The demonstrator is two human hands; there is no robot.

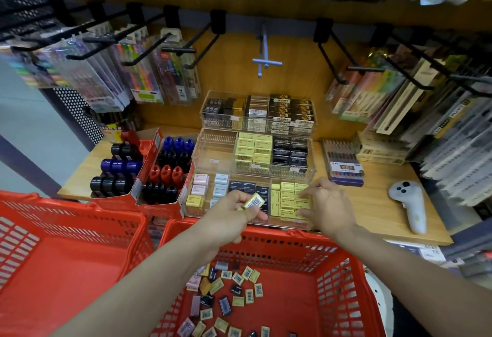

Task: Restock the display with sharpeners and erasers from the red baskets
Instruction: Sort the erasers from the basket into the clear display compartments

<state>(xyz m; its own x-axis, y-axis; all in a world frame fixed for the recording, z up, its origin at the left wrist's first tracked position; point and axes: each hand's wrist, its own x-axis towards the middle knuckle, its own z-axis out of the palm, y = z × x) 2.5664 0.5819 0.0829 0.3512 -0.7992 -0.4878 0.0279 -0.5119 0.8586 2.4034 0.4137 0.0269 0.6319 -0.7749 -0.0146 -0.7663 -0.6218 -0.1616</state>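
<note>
My left hand (pixel 234 212) pinches a yellow eraser (pixel 254 200) just above the front row of the clear tiered display (pixel 213 160). My right hand (pixel 326 203) reaches into the front right compartment, its fingertips on the stacked yellow erasers (pixel 290 198). Below both arms stands a red basket (pixel 340 283) with several loose yellow, black and pink erasers (pixel 229 291) on its floor. A second red basket (pixel 66 251) stands at the left; its visible floor is bare. Sharpeners (pixel 166 174) in blue, black and red fill two red cardboard boxes left of the display.
Black hooks with hanging pen packs (pixel 111 70) jut out above the shelf on both sides. A white controller (pixel 411 203) lies on the wooden shelf at the right, near a box of pens (pixel 343 163).
</note>
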